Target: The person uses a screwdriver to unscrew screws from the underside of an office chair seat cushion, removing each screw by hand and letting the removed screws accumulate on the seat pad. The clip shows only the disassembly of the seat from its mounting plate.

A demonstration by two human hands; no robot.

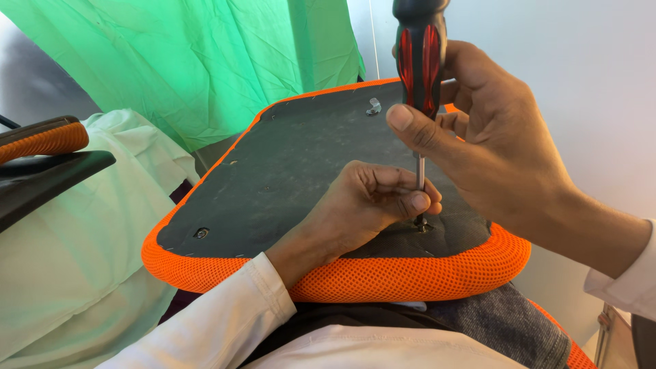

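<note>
one screw (423, 225) is being driven at the seat (287, 171) near right, screwdriver (419, 61) clamped in right hand (492, 143), left hand (369, 205) pinched on its shaft; far holes look unfilled.

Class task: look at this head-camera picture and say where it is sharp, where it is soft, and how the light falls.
Head view: even, soft light; the dark grey underside of the orange-mesh seat pad is sharp, as are the left hand and the right hand; the red-and-black screwdriver handle is cropped at the top; faint shadow under the left fingers.
</note>
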